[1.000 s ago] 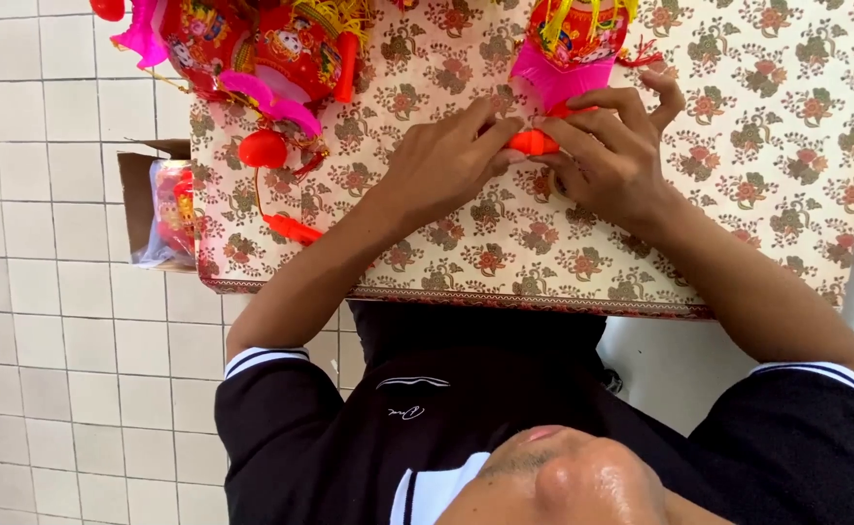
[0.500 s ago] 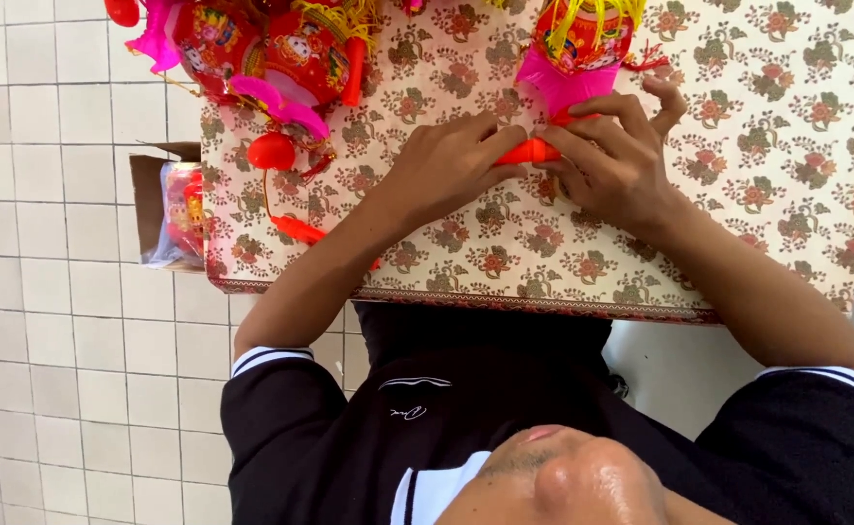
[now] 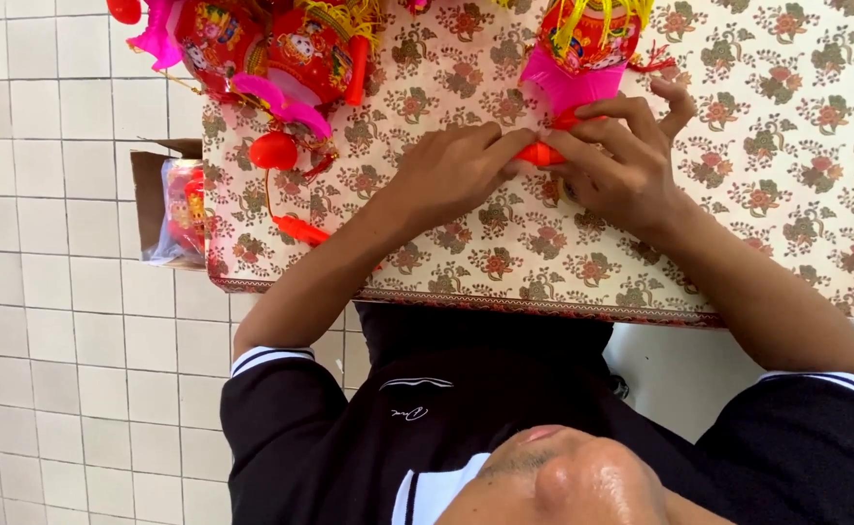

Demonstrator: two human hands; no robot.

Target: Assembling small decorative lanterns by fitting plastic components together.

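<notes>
Head view, looking down at table with floral cloth (image 3: 738, 194).

Left hand (image 3: 451, 170) and right hand (image 3: 626, 170) are together at about 12 o'clock from the body, fingertips meeting over a small orange-red piece (image 3: 540, 154). Both hands pinch it: left thumb and forefinger from the 9 o'clock side, right fingers from the 3 o'clock side. Only a short stretch of the piece shows between the fingertips; its long axis runs roughly 9-to-3 o'clock, flat on the cloth. Cannot tell which end is which.

Just beyond the piece, at 12 o'clock, sits a paper lantern (image 3: 582, 49) with a pink base, red printed body and yellow tassel strands. Its pink base touches or sits just above the pinched piece; exact contact is hidden by the fingers. The lantern's long axis runs 12-to-6 o'clock, base toward the person.

At 10 o'clock from the hands, well apart: a cluster of finished lanterns (image 3: 271, 49), red with pink trim, at the far table edge. A red ball (image 3: 273, 151) hangs from it, and a cord leads to a red stick-shaped piece (image 3: 300, 229) lying near the left forearm.

At 9 o'clock, off the table's edge: a cardboard box (image 3: 150, 185) holding bagged red items, standing on the white tiled floor (image 3: 48, 340).

Nothing lies between the two hands and the lantern.
</notes>
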